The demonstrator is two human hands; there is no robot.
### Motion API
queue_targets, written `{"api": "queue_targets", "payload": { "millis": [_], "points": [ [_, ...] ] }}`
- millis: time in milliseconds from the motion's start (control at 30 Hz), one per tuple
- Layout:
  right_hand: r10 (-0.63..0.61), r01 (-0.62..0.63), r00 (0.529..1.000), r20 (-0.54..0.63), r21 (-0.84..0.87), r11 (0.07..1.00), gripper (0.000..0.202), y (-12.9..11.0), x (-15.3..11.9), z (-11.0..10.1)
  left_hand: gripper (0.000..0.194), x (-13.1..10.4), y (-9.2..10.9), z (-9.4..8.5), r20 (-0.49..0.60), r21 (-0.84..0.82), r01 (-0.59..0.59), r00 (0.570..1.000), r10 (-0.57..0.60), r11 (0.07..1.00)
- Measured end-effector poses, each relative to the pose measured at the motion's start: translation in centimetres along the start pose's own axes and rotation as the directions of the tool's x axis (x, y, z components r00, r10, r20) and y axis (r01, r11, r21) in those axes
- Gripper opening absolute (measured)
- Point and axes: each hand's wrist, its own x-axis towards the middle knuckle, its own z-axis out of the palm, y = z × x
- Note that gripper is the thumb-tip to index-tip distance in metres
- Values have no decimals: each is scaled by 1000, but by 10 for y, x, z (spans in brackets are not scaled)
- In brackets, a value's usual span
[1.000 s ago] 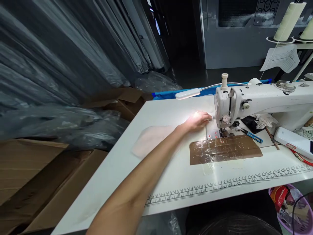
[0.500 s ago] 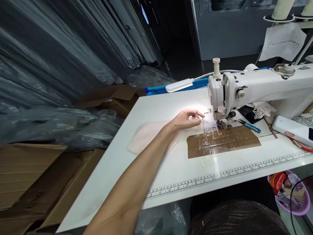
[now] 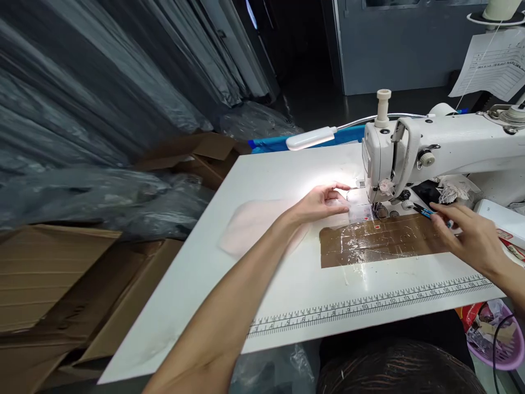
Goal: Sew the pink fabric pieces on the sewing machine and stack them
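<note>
My left hand [image 3: 322,203] is at the left of the sewing machine's needle area, thumb and fingers closed round the edge of a pale pink sheer fabric [image 3: 250,221]. The rest of that fabric lies flat on the white table, partly under my forearm. My right hand [image 3: 471,235] has its thumb and fingers on blue-handled thread snips [image 3: 425,212], whose dark blades point left towards the needle. Above them stands the white sewing machine [image 3: 459,145]. Brown tape [image 3: 369,246] covers the table in front of the needle.
A ruler strip [image 3: 369,309] runs along the table's front edge. A lit lamp [image 3: 311,139] hangs over the table behind my left hand. Lace scraps [image 3: 453,189] and a white device [image 3: 498,219] lie at the right. Cardboard boxes [image 3: 53,273] stand left; a pink basket [image 3: 511,350] sits below.
My right hand has come into view from the right and taken hold of the thread snips. My left hand stays near the needle area. The camera view has shifted slightly.
</note>
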Motion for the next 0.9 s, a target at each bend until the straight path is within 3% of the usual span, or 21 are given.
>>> {"api": "queue_targets", "payload": {
  "millis": [167, 400, 467, 533, 633, 700, 800, 900],
  "points": [
    [-48, 89, 983, 176, -232, 969, 47, 22, 9, 21, 62, -2, -2, 3, -54, -62, 42, 997, -46, 997],
    [35, 9, 987, 157, -272, 962, 41, 18, 7, 24, 74, -4, 1, 1, -71, -101, 135, 987, -142, 986],
    [63, -40, 991, 117, -191, 981, 39, 11, 7, 20, 78, -5, 2, 3, -40, -132, 143, 988, -150, 981],
    [56, -59, 989, 134, 22, 998, 35, 0, 7, 16, 79, -6, 2, 8, 10, -166, 155, 988, -156, 974],
    [-22, -64, 974, 224, 366, 928, 28, -22, 6, 14, 75, -6, 1, 21, 67, -207, 160, 987, -149, 965],
    [-52, -81, 964, 260, 477, 875, 21, -38, 8, 17, 71, -6, -1, 31, 84, -215, 151, 987, -135, 965],
    [-92, -65, 949, 302, 471, 880, 17, -57, 16, 28, 70, -6, -4, 43, 78, -210, 122, 991, -108, 970],
    [-89, -30, 935, 343, 327, 944, 23, -68, 29, 39, 76, -6, -8, 48, 49, -207, 88, 996, -80, 974]
  ]
}}
